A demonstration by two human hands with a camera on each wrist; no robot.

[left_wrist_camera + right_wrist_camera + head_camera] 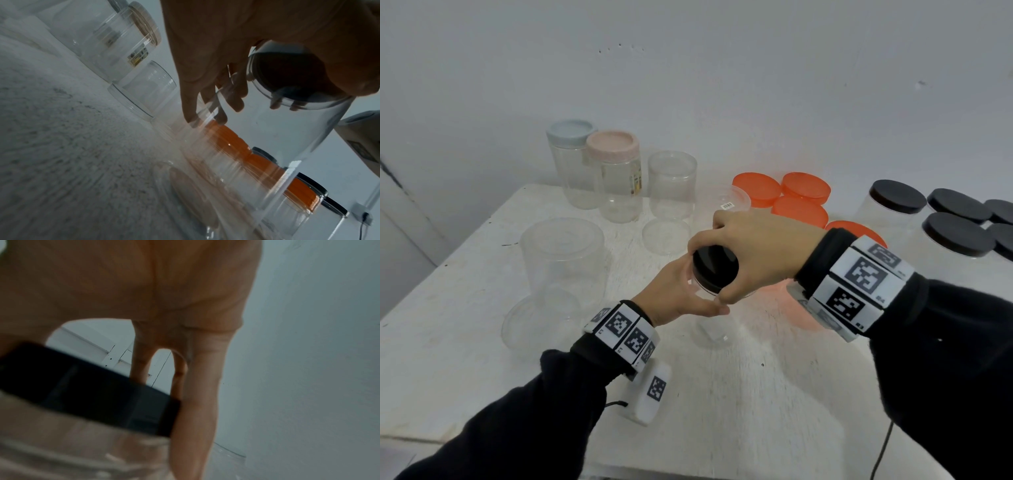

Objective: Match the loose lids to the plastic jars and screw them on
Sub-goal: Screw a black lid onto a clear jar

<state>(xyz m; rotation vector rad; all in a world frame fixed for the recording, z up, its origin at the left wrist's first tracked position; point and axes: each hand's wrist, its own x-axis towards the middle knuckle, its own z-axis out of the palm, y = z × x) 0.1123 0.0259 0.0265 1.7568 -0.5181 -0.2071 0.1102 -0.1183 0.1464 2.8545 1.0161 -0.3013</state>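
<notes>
A clear plastic jar (714, 325) stands near the middle of the white table (774, 394). A black lid (715, 265) sits on its mouth. My right hand (753, 253) grips the lid from above, thumb at the near side and fingers round the far rim. My left hand (681, 291) wraps round the jar's upper body just under the lid. In the left wrist view the jar (277, 138) and the lid's dark underside (287, 76) show through the clear wall. The right wrist view shows the black lid (88, 391) up close, with my fingers (197, 394) along its edge.
Two lidded jars, blue (571, 132) and pink (613, 144), stand at the back left. An open clear jar (671, 185) is beside them, with clear lids (666, 234) nearby. A large clear jar (563, 263) stands at left. Orange-lidded jars (804, 186) and black-lidded jars (959, 236) crowd the right.
</notes>
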